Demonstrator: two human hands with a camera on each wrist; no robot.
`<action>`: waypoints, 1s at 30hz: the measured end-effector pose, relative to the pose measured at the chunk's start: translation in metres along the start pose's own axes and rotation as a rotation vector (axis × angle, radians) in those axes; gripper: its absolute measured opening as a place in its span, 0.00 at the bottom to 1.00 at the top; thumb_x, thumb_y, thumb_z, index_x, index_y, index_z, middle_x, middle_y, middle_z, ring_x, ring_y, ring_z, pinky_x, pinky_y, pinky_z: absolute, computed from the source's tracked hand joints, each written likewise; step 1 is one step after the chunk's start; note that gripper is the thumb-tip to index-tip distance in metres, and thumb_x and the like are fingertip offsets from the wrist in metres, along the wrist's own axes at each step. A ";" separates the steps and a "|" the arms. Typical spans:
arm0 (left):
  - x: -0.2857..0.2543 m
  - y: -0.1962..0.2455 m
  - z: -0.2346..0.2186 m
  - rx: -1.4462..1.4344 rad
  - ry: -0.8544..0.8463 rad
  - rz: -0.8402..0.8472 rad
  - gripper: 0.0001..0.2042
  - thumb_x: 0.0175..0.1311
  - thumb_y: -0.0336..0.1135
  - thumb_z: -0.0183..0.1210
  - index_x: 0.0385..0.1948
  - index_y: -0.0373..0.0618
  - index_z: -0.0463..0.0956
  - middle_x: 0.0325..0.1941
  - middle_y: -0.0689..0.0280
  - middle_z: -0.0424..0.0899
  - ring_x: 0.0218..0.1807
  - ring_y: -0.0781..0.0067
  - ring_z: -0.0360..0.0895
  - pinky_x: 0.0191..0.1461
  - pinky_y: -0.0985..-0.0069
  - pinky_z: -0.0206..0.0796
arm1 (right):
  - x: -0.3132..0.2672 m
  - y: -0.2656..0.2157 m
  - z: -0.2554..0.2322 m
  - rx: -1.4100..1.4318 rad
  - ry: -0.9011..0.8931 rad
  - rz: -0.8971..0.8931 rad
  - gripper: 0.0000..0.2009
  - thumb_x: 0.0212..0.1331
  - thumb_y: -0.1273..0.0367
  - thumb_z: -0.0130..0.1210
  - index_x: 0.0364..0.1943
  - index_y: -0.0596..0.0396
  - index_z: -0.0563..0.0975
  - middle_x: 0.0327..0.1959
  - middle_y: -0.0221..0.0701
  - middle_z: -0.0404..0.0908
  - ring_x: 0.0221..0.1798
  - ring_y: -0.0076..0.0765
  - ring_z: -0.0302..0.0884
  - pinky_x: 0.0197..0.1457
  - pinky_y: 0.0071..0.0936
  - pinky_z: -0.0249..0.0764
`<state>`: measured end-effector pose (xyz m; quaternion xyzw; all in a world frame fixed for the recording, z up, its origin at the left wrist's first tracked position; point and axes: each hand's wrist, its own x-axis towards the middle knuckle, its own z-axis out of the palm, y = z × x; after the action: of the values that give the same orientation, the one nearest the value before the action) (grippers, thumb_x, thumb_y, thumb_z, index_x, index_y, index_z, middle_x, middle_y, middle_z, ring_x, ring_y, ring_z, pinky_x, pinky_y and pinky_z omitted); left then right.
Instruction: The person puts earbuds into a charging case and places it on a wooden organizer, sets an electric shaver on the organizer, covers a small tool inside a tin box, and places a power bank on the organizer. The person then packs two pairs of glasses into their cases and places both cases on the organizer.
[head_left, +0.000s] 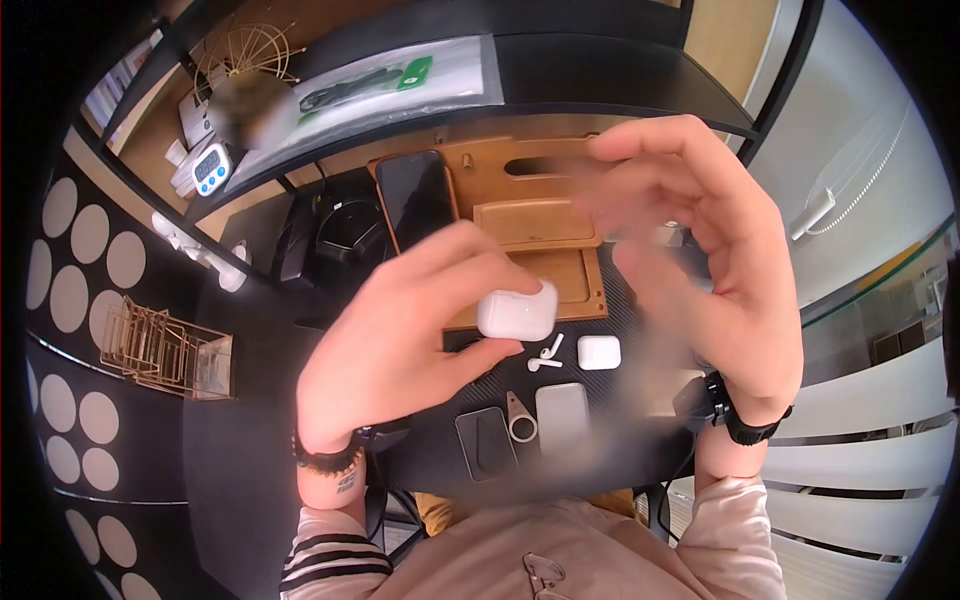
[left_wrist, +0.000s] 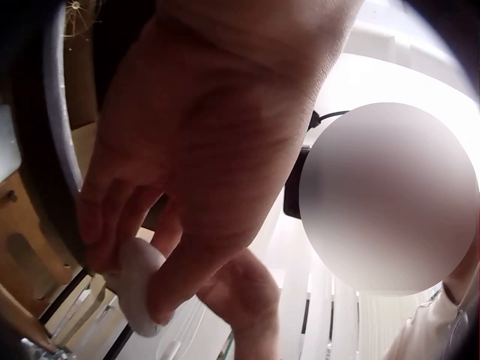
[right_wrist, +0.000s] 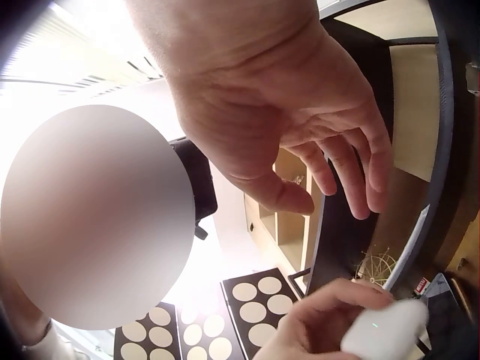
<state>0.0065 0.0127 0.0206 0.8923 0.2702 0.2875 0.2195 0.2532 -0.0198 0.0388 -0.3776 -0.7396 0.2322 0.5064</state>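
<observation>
My left hand (head_left: 395,325) holds a white earbud case (head_left: 517,314) above the desk, thumb below and fingers over the top. The left wrist view shows the case (left_wrist: 137,292) pinched between thumb and fingers. A tiny green light shows on the case (right_wrist: 390,330) in the right wrist view. Raised at the right, my right hand (head_left: 725,245) holds nothing, its fingers loosely bent and spread from the thumb. Beneath the hands, two white earbuds (head_left: 546,360) lie beside a smaller white earbud case (head_left: 599,353) with its lid down.
Behind the hands stands a wooden desk organizer (head_left: 590,262) with a dark phone (head_left: 414,195) leaning in it. Nearer me lie a dark flat rectangular item (head_left: 487,443), a grey ring-ended piece (head_left: 521,425) and a silver slab (head_left: 563,415). A black shelf (head_left: 610,75) overhangs the back.
</observation>
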 end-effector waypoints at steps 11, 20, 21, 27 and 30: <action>0.009 -0.060 0.066 0.257 -0.213 -0.201 0.16 0.57 0.25 0.68 0.43 0.34 0.70 0.45 0.45 0.81 0.53 0.40 0.78 0.55 0.53 0.71 | -0.008 -0.005 -0.012 -0.076 -0.006 -0.125 0.19 0.50 0.81 0.61 0.49 0.58 0.81 0.37 0.31 0.85 0.40 0.29 0.85 0.47 0.26 0.77; 0.014 -0.067 0.086 0.390 -0.213 -0.250 0.16 0.60 0.26 0.66 0.46 0.34 0.71 0.47 0.45 0.82 0.54 0.41 0.79 0.57 0.52 0.72 | -0.015 -0.014 -0.020 -0.098 -0.002 -0.106 0.17 0.47 0.78 0.64 0.45 0.56 0.81 0.34 0.29 0.86 0.37 0.31 0.86 0.44 0.26 0.76; 0.015 -0.067 0.087 0.419 -0.216 -0.279 0.16 0.60 0.26 0.65 0.46 0.34 0.71 0.47 0.45 0.82 0.54 0.42 0.79 0.57 0.52 0.73 | -0.015 -0.014 -0.020 -0.105 -0.002 -0.116 0.17 0.46 0.77 0.64 0.44 0.56 0.81 0.33 0.28 0.85 0.36 0.31 0.86 0.43 0.26 0.76; 0.011 -0.081 0.098 0.513 -0.232 -0.283 0.12 0.59 0.22 0.61 0.45 0.35 0.73 0.47 0.46 0.82 0.54 0.43 0.80 0.56 0.53 0.74 | -0.013 -0.015 -0.015 -0.075 0.013 -0.127 0.17 0.44 0.77 0.64 0.43 0.54 0.81 0.30 0.27 0.84 0.34 0.29 0.85 0.40 0.25 0.75; 0.007 -0.076 0.099 0.495 -0.180 -0.179 0.09 0.62 0.22 0.58 0.43 0.34 0.76 0.48 0.47 0.81 0.54 0.43 0.79 0.56 0.53 0.74 | -0.013 -0.014 -0.013 -0.059 0.053 -0.154 0.17 0.44 0.77 0.64 0.42 0.54 0.81 0.30 0.27 0.84 0.34 0.29 0.85 0.40 0.25 0.75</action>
<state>0.0467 0.0511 -0.0908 0.9132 0.3896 0.1119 0.0425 0.2628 -0.0389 0.0465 -0.3404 -0.7593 0.1605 0.5308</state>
